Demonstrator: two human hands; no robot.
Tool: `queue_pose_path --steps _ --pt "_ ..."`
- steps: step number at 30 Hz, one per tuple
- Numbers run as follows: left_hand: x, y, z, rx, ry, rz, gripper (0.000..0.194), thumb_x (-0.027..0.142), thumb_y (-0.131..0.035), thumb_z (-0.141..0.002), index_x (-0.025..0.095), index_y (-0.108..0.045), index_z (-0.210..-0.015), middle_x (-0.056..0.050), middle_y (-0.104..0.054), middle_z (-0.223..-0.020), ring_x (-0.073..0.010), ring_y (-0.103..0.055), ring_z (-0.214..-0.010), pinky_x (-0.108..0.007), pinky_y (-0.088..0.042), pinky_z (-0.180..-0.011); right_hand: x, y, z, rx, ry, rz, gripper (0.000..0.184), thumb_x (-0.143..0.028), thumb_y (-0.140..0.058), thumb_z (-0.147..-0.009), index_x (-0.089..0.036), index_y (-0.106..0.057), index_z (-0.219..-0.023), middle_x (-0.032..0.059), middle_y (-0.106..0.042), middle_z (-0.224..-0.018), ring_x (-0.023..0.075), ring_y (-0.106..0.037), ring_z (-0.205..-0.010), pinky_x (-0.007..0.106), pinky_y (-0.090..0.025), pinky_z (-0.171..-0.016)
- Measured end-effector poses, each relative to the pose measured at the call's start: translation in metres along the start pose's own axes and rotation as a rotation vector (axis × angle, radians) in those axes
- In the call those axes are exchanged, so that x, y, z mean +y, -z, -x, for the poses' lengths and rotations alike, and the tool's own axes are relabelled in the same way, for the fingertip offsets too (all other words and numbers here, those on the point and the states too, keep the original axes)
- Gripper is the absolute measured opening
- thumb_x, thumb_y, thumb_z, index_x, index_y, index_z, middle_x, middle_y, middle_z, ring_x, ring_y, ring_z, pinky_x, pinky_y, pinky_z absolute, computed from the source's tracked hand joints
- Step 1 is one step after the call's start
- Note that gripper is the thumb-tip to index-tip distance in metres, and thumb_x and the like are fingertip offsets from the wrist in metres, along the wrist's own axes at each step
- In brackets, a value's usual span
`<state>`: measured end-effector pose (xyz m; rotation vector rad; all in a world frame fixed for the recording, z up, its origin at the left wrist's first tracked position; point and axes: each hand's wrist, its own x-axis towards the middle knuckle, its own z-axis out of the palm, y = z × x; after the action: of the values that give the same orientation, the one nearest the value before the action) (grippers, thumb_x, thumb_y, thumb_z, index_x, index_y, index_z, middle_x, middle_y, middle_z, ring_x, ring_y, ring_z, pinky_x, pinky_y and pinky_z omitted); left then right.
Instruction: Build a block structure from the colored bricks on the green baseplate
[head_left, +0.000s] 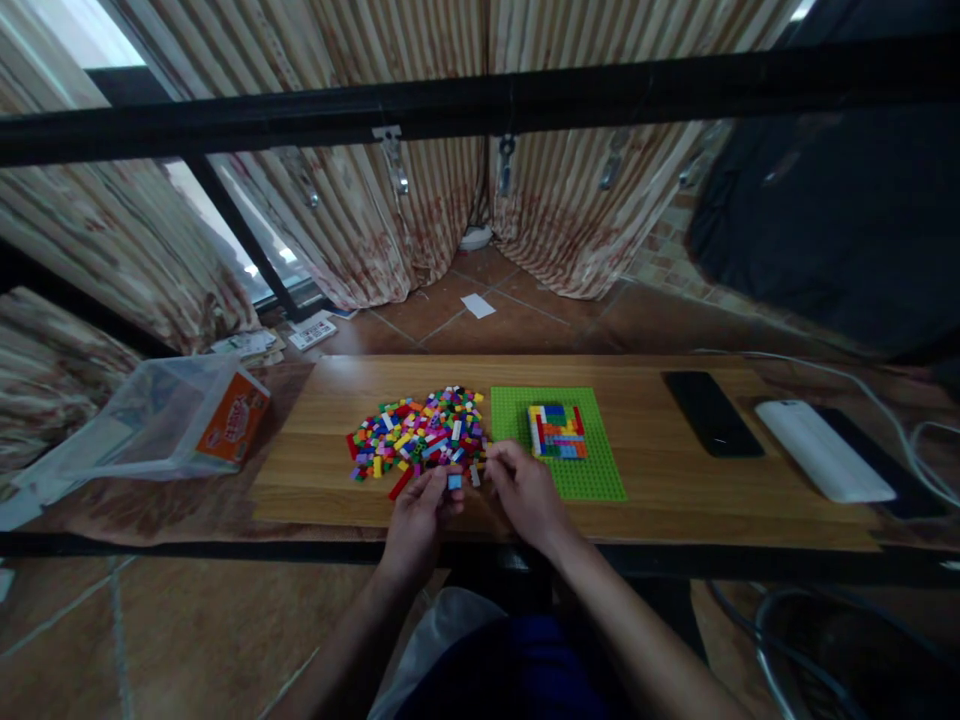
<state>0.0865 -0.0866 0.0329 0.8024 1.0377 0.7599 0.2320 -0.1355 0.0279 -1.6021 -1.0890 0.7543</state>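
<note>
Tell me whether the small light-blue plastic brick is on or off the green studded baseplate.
Off: the left hand holds the brick, left of the baseplate.

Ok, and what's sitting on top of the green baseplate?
On the green baseplate stands a multicoloured brick build, with bare plate around it. The build hides the surface beneath it, and the right hand blocks the baseplate's near left corner from view.

Single head-worn view, from above the lap (487,670), facing forward and down, close to the table (637,520), left hand (420,510) and right hand (531,492) at its near side, wide enough for both table ends and the far curtains (435,220).
</note>
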Motion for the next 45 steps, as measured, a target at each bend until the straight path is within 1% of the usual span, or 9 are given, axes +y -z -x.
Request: queue_pose_path --steps 3,6,13,17,25,29,34,39,45 --pt "0.005 0.004 -0.003 -0.039 0.056 0.119 0.037 0.041 -0.081 -0.067 0.015 -0.073 -0.091 -0.003 -0.07 -0.083 -0.0086 -0.061 -0.071 -0.019 -0.052 -0.065 -0.003 -0.006 -0.027 0.018 0.065 0.088 0.017 -0.032 -0.052 -0.089 -0.025 -0.067 -0.091 0.0001 -0.068 -0.075 0.0159 -0.059 -0.065 0.028 -0.044 -0.065" --pt "0.009 0.005 -0.004 -0.046 0.066 0.146 0.03 0.03 -0.081 -0.068 0.014 -0.073 -0.091 -0.002 -0.069 -0.079 -0.0076 -0.062 -0.07 -0.018 -0.052 -0.066 -0.006 -0.011 -0.034 -0.017 0.082 0.067 0.022 -0.033 -0.052 -0.089 -0.026 -0.071 -0.1 0.0013 -0.072 -0.083 0.0163 -0.061 -0.069 0.029 -0.045 -0.067" --pt "0.005 -0.002 0.001 -0.055 0.134 0.139 0.038 0.034 -0.086 -0.061 0.014 -0.073 -0.091 -0.002 -0.069 -0.078 -0.0072 -0.06 -0.065 -0.018 -0.047 -0.06 -0.009 -0.002 0.007 -0.18 0.143 0.03 0.024 -0.028 -0.059 -0.089 -0.029 -0.072 -0.11 0.0023 -0.07 -0.096 0.0164 -0.064 -0.085 0.03 -0.049 -0.077" --pt "-0.002 -0.012 0.004 -0.077 0.155 0.121 0.039 0.035 -0.088 -0.058 0.014 -0.074 -0.088 -0.002 -0.071 -0.08 -0.0083 -0.061 -0.066 -0.021 -0.048 -0.066 -0.006 0.005 0.019 -0.109 0.135 0.053 0.023 -0.025 -0.062 -0.087 -0.031 -0.072 -0.107 0.002 -0.069 -0.099 0.0172 -0.064 -0.092 0.032 -0.05 -0.083" --pt "-0.009 -0.019 0.009 -0.122 0.076 -0.097 0.04 0.046 -0.081 -0.065 0.017 -0.074 -0.092 -0.003 -0.071 -0.076 -0.0115 -0.059 -0.061 -0.022 -0.045 -0.058 0.005 0.029 0.035 0.023 0.076 0.115 0.016 -0.032 -0.06 -0.089 -0.029 -0.072 -0.099 0.003 -0.07 -0.098 0.0197 -0.066 -0.093 0.034 -0.051 -0.082" --pt "-0.009 -0.009 0.014 -0.116 0.0 -0.243 0.033 0.045 -0.078 -0.069 0.018 -0.074 -0.088 -0.004 -0.074 -0.082 -0.0148 -0.063 -0.069 -0.025 -0.05 -0.065 0.028 0.059 0.038 0.187 -0.009 0.167 0.021 -0.039 -0.062 -0.088 -0.026 -0.072 -0.099 0.0058 -0.071 -0.1 0.0218 -0.067 -0.09 0.037 -0.052 -0.081" --pt "-0.018 0.019 0.012 -0.1 -0.09 -0.385 0.032 0.046 -0.074 -0.072 0.02 -0.074 -0.09 -0.004 -0.073 -0.081 -0.0179 -0.065 -0.074 -0.027 -0.051 -0.065 0.053 0.097 0.024 0.348 -0.019 0.23 0.031 -0.047 -0.062 -0.086 -0.022 -0.072 -0.101 0.0078 -0.072 -0.095 0.0231 -0.067 -0.084 0.04 -0.052 -0.08" --pt "-0.022 0.042 0.006 -0.073 -0.131 -0.476 0.035 0.049 -0.072 -0.074 0.02 -0.073 -0.094 -0.003 -0.07 -0.074 -0.0173 -0.061 -0.064 -0.028 -0.05 -0.058 0.059 0.109 0.002 0.321 0.05 0.307 0.031 -0.047 -0.059 -0.088 -0.023 -0.073 -0.1 0.0079 -0.07 -0.098 0.0224 -0.065 -0.086 0.039 -0.05 -0.08" --pt "-0.014 0.046 0.004 -0.049 -0.094 -0.52 0.039 0.051 -0.071 -0.072 0.019 -0.072 -0.095 -0.003 -0.069 -0.072 -0.0189 -0.063 -0.064 -0.032 -0.052 -0.06 0.069 0.116 -0.017 0.281 0.063 0.329 0.027 -0.044 -0.063 -0.083 -0.024 -0.075 -0.096 0.0078 -0.064 -0.1 0.0223 -0.062 -0.09 0.04 -0.049 -0.084"
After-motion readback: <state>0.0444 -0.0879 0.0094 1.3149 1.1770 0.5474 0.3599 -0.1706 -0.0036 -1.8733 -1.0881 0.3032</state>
